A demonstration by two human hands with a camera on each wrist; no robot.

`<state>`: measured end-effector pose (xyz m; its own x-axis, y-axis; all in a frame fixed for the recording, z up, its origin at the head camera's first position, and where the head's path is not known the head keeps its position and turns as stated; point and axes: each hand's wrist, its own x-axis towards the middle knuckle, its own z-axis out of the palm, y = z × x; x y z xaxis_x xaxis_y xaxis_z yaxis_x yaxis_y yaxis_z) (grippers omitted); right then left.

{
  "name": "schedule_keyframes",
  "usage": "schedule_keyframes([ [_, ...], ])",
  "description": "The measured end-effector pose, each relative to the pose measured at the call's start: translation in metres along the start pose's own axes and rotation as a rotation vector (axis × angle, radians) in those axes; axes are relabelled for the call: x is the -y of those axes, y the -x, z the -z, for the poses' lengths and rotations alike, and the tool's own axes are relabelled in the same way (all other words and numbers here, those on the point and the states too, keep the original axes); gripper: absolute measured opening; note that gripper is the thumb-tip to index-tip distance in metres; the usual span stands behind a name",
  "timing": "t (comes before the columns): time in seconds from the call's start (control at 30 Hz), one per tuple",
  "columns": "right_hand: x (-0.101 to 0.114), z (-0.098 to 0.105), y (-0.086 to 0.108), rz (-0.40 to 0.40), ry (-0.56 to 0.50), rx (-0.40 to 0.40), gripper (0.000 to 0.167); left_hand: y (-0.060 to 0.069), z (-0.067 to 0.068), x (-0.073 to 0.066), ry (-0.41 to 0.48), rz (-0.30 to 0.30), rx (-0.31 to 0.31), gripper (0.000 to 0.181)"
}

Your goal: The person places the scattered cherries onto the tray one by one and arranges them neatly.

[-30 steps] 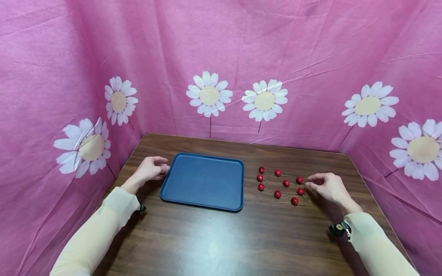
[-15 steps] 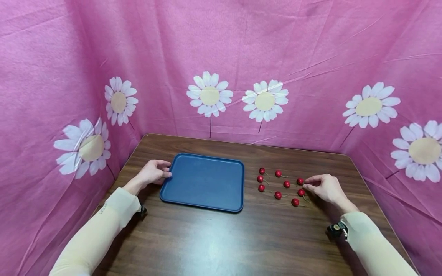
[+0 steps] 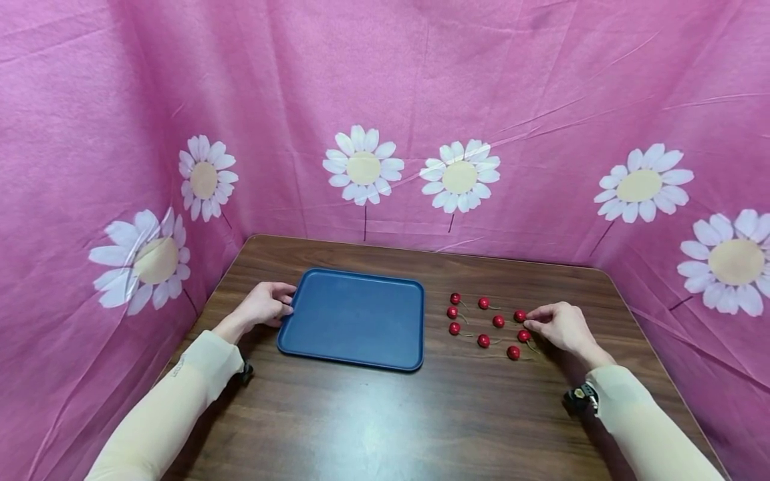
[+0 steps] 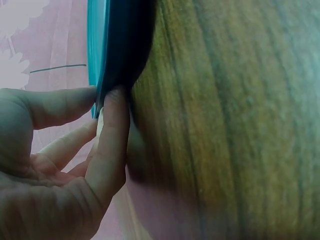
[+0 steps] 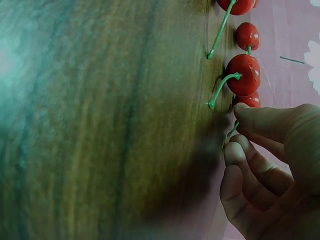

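A blue rectangular tray (image 3: 355, 321) lies on the table's left half. My left hand (image 3: 261, 306) pinches its left rim; in the left wrist view the thumb is on top of the tray edge (image 4: 112, 50) and a finger underneath. Several red cherries (image 3: 498, 321) with green stems are spread to the right of the tray. At their far right, my right hand (image 3: 564, 327) pinches one cherry (image 3: 520, 316) by thumb and fingertips at its stem side. In the right wrist view the thumb partly hides that cherry (image 5: 248, 100), and its stem runs between thumb and fingers.
The wooden table (image 3: 349, 427) has its far edge against a pink curtain (image 3: 397, 80) printed with white daisies. More curtain hangs on both sides. Another cherry (image 3: 524, 336) lies just in front of the right fingertips.
My left hand has moved onto the tray's rim and slightly nearer me. The right hand has shifted left to the far-right cherry and closed its fingertips there. The tray stays about where it was.
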<state>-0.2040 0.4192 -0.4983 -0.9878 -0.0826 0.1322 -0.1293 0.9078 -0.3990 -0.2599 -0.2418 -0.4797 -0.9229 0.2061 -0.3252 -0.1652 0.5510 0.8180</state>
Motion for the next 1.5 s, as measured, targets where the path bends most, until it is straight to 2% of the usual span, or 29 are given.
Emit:
schedule_keyframes([
  [0.57, 0.002, -0.006, 0.001, -0.028, 0.009, -0.017, 0.008, 0.002, -0.002, 0.002, 0.002, 0.012, -0.006, 0.062],
  [1.0, 0.007, 0.001, 0.007, -0.019, -0.003, -0.089, 0.007, 0.000, -0.004, -0.001, 0.002, 0.000, -0.001, 0.061],
  [1.27, 0.027, 0.009, -0.003, 0.019, -0.059, -0.117, 0.007, 0.002, -0.003, -0.003, 0.006, -0.021, -0.003, 0.062],
  [1.5, 0.060, 0.005, -0.017, 0.069, -0.107, -0.104, 0.005, 0.004, -0.003, -0.003, -0.012, -0.018, -0.015, 0.062],
])
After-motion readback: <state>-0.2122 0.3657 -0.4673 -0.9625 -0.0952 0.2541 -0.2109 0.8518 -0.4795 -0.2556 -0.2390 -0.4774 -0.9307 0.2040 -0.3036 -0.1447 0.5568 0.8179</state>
